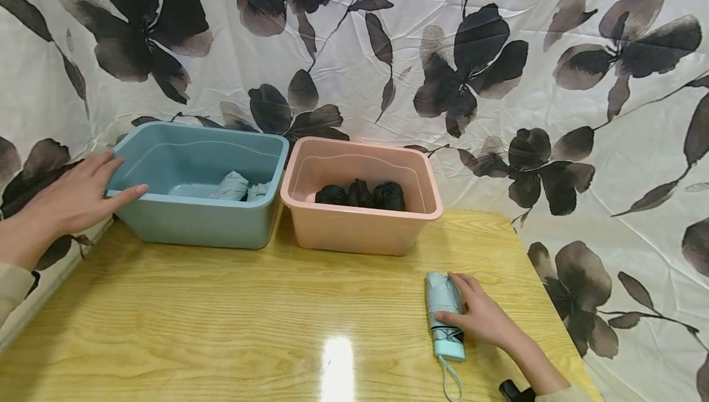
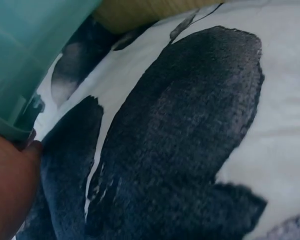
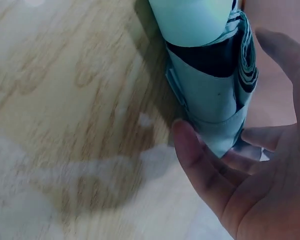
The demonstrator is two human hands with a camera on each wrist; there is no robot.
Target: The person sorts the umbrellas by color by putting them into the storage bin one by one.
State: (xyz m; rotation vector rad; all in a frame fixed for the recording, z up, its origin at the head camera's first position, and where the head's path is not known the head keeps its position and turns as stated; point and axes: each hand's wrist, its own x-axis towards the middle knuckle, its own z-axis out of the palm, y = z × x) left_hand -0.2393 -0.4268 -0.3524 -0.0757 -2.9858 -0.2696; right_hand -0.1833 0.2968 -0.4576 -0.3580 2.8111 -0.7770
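Note:
A folded light-blue umbrella (image 1: 445,303) lies on the right part of the table, its wrist loop towards me. My right hand (image 1: 487,319) grips it from the right, thumb across its top and fingers along its far side. In the right wrist view the umbrella (image 3: 210,95) shows its pale handle end and loose folded fabric beside my fingers (image 3: 190,150). On the far left, my left hand (image 1: 77,196) rests at the left rim of a blue bin (image 1: 199,220) with fingers extended. The left wrist view catches only part of that hand beside the bin wall.
Pale blue fabric bundles (image 1: 232,186) lie in the blue bin's right end. Beside it stands a pink bin (image 1: 360,229) holding several black bundles (image 1: 360,194). Both bins stand at the back of the wooden table (image 1: 232,309), against a floral curtain (image 1: 376,100).

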